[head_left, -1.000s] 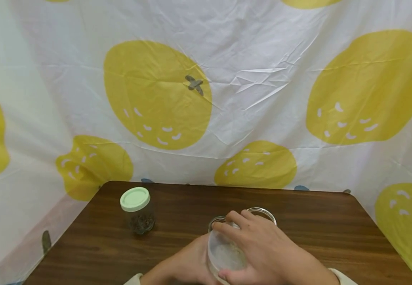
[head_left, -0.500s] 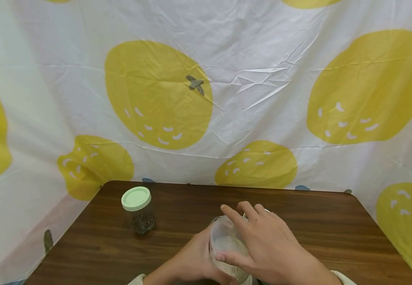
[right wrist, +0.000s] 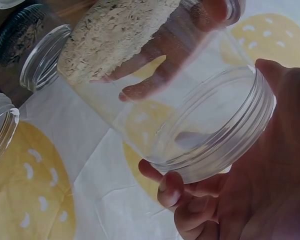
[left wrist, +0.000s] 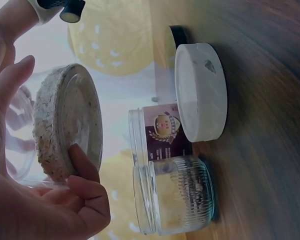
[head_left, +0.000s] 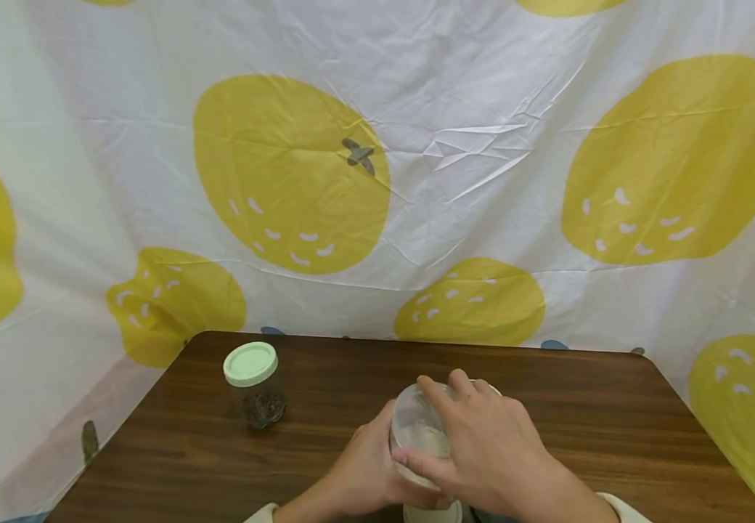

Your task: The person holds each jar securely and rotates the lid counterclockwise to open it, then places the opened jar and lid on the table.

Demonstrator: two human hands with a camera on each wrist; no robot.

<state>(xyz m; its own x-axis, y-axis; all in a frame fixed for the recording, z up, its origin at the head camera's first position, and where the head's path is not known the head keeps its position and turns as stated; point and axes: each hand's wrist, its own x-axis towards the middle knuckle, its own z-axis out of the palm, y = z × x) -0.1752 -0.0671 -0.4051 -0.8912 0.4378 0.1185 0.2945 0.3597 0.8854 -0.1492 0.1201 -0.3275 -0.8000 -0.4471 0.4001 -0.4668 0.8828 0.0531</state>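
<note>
A clear plastic jar (right wrist: 140, 75) partly filled with pale, rice-like grains (right wrist: 117, 35) is held up tilted between both hands. My left hand (head_left: 367, 465) grips the jar's body near its base; the left wrist view shows its fingers (left wrist: 87, 192) curled round the grain-filled end. Over the other end, my right hand (head_left: 491, 450) grips the clear screw lid (right wrist: 215, 130), thumb on one side and fingers on the other. Below, in the left wrist view, stand an uncovered ribbed glass jar (left wrist: 182, 200) and an uncovered jar with a purple label (left wrist: 162, 131).
A white round lid (left wrist: 202, 92) lies on the dark wooden table (head_left: 325, 378) near the jars. Toward the back left stands a jar with a pale green lid (head_left: 250, 365) and dark contents. A lemon-print cloth (head_left: 469, 203) hangs behind the table.
Both hands have moved the clear jar slightly up and rightward in the head view. My right hand's fingers have shifted round the lid. A white lid now shows beneath the hands.
</note>
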